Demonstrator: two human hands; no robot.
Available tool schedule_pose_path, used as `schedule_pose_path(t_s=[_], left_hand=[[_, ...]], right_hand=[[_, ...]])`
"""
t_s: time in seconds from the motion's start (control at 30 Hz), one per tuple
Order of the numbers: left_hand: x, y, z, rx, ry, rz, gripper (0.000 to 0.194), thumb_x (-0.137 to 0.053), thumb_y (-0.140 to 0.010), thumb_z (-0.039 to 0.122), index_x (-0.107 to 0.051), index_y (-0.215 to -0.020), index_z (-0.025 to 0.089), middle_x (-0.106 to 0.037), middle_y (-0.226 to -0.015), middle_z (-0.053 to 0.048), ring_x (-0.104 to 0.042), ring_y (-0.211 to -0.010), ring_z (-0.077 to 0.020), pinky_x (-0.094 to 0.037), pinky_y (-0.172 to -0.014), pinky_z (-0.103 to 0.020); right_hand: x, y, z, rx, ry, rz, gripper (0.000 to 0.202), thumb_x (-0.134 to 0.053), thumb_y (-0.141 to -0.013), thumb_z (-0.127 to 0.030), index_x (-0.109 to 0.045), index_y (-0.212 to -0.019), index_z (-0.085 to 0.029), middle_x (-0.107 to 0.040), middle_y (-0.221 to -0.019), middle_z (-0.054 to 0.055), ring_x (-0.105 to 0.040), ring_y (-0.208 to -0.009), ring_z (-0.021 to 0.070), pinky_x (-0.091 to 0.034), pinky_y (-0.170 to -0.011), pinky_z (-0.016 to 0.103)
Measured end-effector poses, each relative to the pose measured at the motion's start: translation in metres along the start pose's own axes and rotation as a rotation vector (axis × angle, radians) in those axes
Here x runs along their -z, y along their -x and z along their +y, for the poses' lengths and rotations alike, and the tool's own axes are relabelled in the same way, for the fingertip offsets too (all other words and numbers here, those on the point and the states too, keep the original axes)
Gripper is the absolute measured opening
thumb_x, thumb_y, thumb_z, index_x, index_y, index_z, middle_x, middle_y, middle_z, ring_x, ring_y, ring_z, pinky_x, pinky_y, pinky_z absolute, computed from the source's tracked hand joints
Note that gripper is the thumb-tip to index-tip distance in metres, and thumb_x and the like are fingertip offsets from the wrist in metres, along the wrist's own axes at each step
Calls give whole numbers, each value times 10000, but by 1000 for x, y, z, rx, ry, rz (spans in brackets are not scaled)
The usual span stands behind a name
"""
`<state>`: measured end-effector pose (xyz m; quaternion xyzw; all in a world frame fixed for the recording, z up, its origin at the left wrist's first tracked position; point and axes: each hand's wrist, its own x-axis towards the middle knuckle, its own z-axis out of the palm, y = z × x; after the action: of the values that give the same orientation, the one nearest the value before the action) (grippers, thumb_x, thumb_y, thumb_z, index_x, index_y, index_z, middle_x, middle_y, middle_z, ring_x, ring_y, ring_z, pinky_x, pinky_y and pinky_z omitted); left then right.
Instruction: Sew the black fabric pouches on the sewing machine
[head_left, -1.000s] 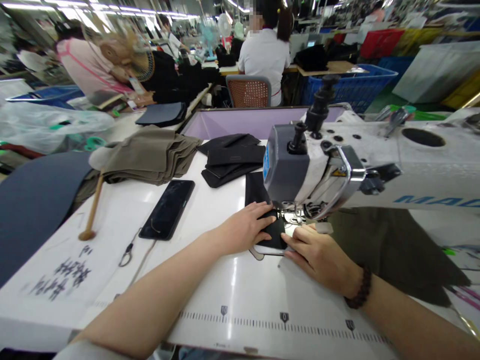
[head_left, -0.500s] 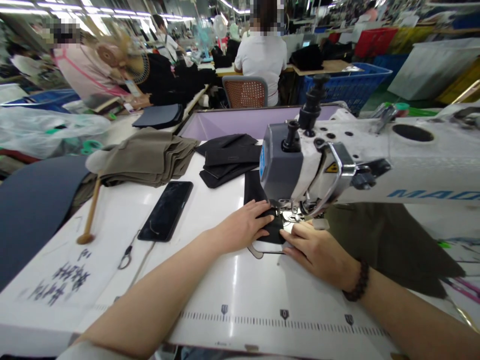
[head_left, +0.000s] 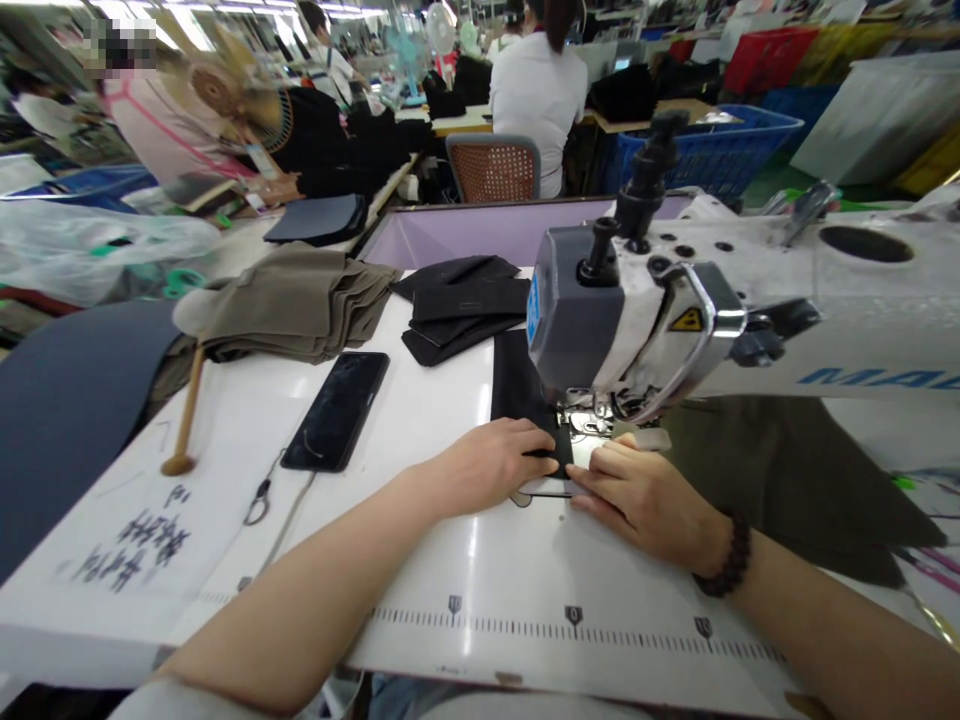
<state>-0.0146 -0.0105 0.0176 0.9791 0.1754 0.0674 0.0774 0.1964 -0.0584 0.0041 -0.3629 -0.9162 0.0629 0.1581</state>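
A black cloth piece (head_left: 517,375) lies flat under the sewing machine head (head_left: 581,310), its right edge beside the metal presser foot (head_left: 592,422). My left hand (head_left: 499,462) rests palm down on the near part of this cloth, fingers stretched toward the needle area. Just right of it, my right hand (head_left: 645,500) has its thumb and index finger extended to the cloth's near right edge, with the other fingers bent. A small pale piece (head_left: 652,440) shows beside these bent fingers; what it is I cannot tell.
More black cloth pieces (head_left: 469,305) lie behind the work, left of the machine head. Further left are a stack of olive fabric (head_left: 292,305), a phone (head_left: 337,410) and a wooden stick (head_left: 189,410). Olive cloth (head_left: 795,480) lies under the machine arm. A person (head_left: 536,105) sits ahead.
My left hand's fingers have slid toward me along the black cloth and drawn closer together. The right hand stays at the cloth's edge. The view has shifted slightly.
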Motion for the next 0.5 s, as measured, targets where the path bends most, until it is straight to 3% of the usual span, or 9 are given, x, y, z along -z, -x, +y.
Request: schedule_pose_path(t_s=[0.5], left_hand=[[-1, -11, -12, 106, 36, 47, 281, -359, -900, 201, -618, -956, 107, -573, -1038, -103, -523, -962, -187, -433, -877, -314]], right_hand=[[-10, -5, 8, -157, 80, 27, 294, -420, -863, -318, -595, -1027, -148, -588, -836, 88, -517, -776, 182, -405, -720, 317]])
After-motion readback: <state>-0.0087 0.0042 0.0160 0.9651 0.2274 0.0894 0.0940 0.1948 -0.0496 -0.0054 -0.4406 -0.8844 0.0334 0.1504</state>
